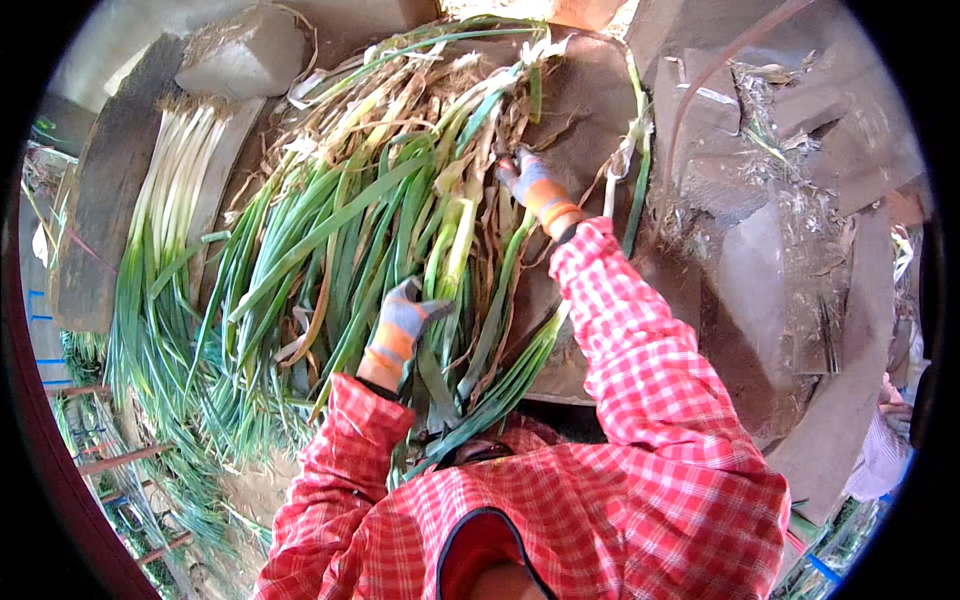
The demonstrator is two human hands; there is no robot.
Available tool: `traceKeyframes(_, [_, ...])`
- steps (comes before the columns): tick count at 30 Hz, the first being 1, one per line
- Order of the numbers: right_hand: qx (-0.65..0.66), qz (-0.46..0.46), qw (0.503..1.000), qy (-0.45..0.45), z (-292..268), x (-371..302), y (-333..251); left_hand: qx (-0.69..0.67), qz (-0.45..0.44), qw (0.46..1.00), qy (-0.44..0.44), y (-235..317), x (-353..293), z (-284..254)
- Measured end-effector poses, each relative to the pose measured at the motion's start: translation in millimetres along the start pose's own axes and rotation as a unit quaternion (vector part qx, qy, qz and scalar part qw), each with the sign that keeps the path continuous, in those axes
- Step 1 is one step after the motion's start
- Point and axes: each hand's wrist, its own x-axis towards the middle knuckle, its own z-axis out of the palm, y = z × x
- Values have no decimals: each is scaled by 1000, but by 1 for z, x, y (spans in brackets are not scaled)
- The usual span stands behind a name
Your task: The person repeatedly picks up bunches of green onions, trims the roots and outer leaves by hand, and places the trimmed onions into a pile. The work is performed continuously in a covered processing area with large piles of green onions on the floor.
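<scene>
A large heap of long green onions [330, 215] covers the middle of the work surface, their green leaves toward me and brown, withered outer leaves at the far end. My left hand [405, 315], in a grey and orange glove, rests on the green leaves near the heap's close edge, thumb spread away from the fingers. Farther off, my right hand [538, 188], gloved alike, has its fingers closed at the dry brown leaves [508, 125] on the heap's right side. What lies under its fingertips is partly hidden.
Cleaned green onions with white stems [180, 165] lie in a row on boards at the left, beside a pale block [245, 55]. A single onion stalk [640, 130] lies right of the heap. Scraps [770, 130] litter the far right. Another person's sleeve [880, 455] shows at the right edge.
</scene>
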Motion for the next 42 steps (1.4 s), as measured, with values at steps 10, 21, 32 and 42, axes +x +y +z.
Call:
traceKeyframes(10, [92, -89, 982, -139, -124, -258, -98, -48, 2, 997, 56, 22, -2, 31])
traceKeyframes(21, [84, -84, 979, -164, -124, -292, -96, -183, 67, 981, 18, 7, 1, 45])
traceKeyframes(32, [-39, -65, 989, -128, -87, -202, -60, -90, 176, 977, 80, -22, 12, 50])
traceKeyframes(42, [-148, -18, 984, -100, -23, -22, -41, 485, 228, 833, 137, 9, -8, 57])
